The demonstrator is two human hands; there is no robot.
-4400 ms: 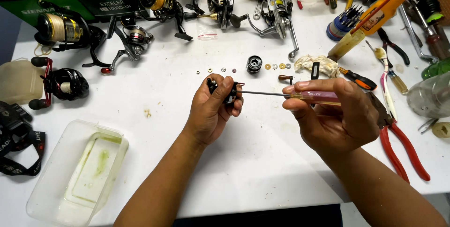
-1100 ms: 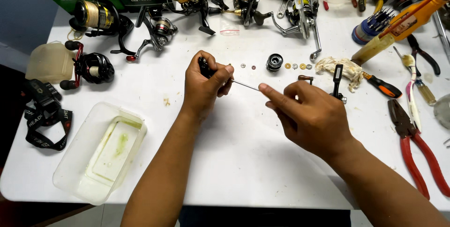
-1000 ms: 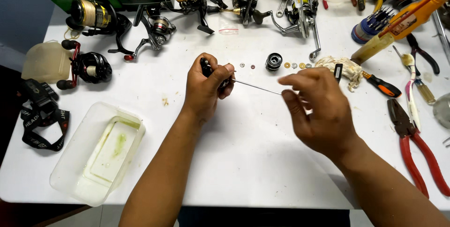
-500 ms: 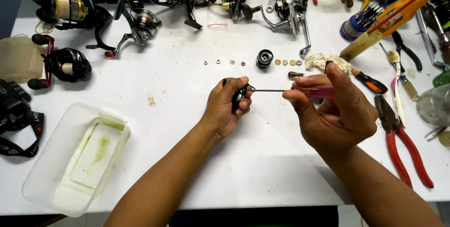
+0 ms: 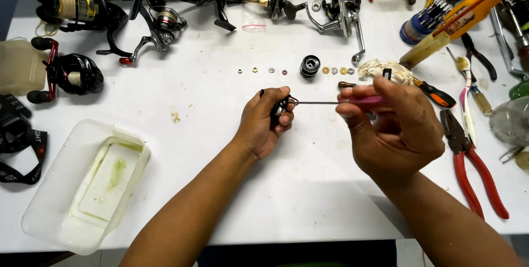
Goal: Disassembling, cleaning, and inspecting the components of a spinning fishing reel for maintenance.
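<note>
Left hand [image 5: 264,126] grips a small black reel part [image 5: 280,108]; right hand [image 5: 394,126] pinches a pink-handled screwdriver [image 5: 361,101] — its tip now back in the part, above the white table [image 5: 308,201] — work resumed.

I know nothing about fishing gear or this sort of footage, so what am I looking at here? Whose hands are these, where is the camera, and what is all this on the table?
There is no machine here: a person works with two bare hands, and the one picture comes from a camera on their head, looking down.

The left hand pinches a small black part. The right hand holds a thin tool with a pink handle, its metal shaft pointing into that part.

On the white table, fishing reels line the far edge. A row of tiny washers and a black spool lie just beyond the hands. To the right are red-handled pliers and other tools; to the left, a clear plastic tub.
</note>
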